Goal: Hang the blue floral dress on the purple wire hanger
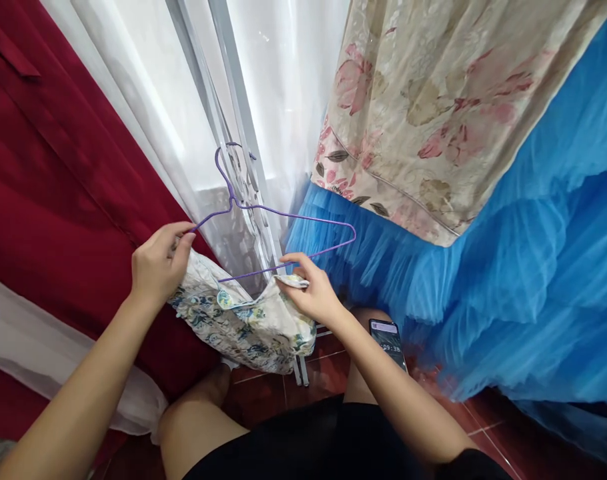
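Note:
A purple wire hanger (283, 220) is held up in front of me, its hook pointing up. My left hand (158, 267) is closed on the hanger's left end together with a floral white garment (248, 327). My right hand (308, 287) pinches the garment's edge by the hanger's bottom wire. The garment droops between both hands, above my knees.
A red cloth (58, 180) hangs at left, with a sheer white curtain (278, 87) and a window frame behind it. A flowered beige fabric (433, 113) and blue tulle (533, 267) fill the right. A phone (387, 341) lies on my right knee above a red tiled floor (483, 413).

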`<action>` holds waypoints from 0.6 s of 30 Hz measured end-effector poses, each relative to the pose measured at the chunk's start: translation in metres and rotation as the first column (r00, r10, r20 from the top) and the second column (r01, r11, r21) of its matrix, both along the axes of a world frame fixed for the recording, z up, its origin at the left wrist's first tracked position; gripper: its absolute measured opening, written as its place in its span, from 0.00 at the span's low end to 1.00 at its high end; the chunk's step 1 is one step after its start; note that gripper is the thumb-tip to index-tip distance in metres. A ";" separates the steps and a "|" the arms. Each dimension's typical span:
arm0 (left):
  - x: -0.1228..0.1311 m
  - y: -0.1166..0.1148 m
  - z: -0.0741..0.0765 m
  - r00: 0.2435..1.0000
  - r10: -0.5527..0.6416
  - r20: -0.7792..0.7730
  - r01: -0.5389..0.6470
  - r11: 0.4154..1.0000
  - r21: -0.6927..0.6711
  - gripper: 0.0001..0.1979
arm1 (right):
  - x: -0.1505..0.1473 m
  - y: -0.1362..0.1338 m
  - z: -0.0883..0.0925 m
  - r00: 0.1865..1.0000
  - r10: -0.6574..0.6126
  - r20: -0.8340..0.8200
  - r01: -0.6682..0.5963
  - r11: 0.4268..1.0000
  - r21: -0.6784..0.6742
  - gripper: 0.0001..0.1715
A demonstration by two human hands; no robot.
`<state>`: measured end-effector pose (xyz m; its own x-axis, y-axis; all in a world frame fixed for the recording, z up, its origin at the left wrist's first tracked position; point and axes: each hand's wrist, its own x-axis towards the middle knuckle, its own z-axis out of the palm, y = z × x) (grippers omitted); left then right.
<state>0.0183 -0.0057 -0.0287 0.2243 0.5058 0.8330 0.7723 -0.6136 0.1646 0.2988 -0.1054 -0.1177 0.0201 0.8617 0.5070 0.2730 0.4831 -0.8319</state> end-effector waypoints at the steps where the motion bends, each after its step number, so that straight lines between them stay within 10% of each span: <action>1: -0.003 0.001 -0.001 0.999 0.032 -0.041 -0.031 0.999 0.028 0.14 | 0.006 -0.006 -0.002 1.000 -0.017 -0.024 0.017 1.000 0.024 0.28; 8: -0.001 -0.003 -0.001 0.993 -0.023 -0.112 0.031 0.997 0.068 0.13 | 0.070 -0.006 0.011 0.975 -0.221 -0.004 0.218 0.962 0.163 0.54; 14: 0.010 -0.009 0.008 0.996 -0.013 -0.089 0.015 1.000 0.021 0.11 | 0.110 0.007 0.059 0.909 -0.330 0.253 0.268 0.930 0.251 0.23; 18: -0.002 -0.005 0.005 0.998 0.015 0.056 -0.013 0.999 -0.031 0.12 | 0.123 0.011 0.098 0.973 0.025 0.228 -0.022 1.000 -0.014 0.10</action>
